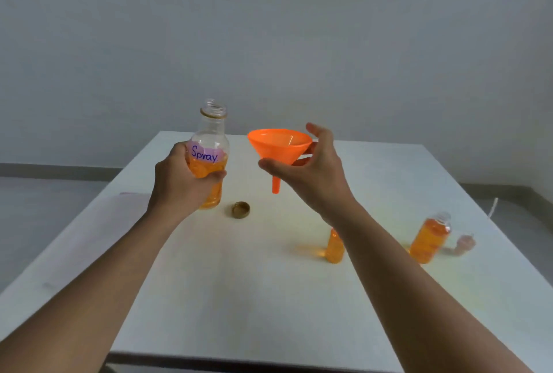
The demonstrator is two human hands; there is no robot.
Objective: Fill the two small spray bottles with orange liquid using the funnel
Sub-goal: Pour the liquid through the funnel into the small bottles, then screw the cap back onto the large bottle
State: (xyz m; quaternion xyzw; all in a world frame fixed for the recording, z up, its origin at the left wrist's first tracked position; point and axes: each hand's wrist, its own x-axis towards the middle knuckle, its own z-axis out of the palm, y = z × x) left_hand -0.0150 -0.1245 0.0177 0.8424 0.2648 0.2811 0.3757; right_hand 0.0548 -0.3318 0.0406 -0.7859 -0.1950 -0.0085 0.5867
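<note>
My left hand [182, 176] grips a large clear bottle [209, 148] labelled "Spray", uncapped and about half full of orange liquid, held upright above the table. My right hand [311, 166] holds an orange funnel [279, 148] by its cone, spout down, in the air to the right of the bottle. Two small bottles stand on the table holding orange liquid: one [334, 245] is partly hidden behind my right forearm, the other [431, 238] stands further right with its neck open.
A gold bottle cap [241, 210] lies on the white table [239, 282] below the big bottle. A clear spray-head part [465, 242] lies beside the right small bottle. A thin white tube [493, 207] sits near the table's right edge.
</note>
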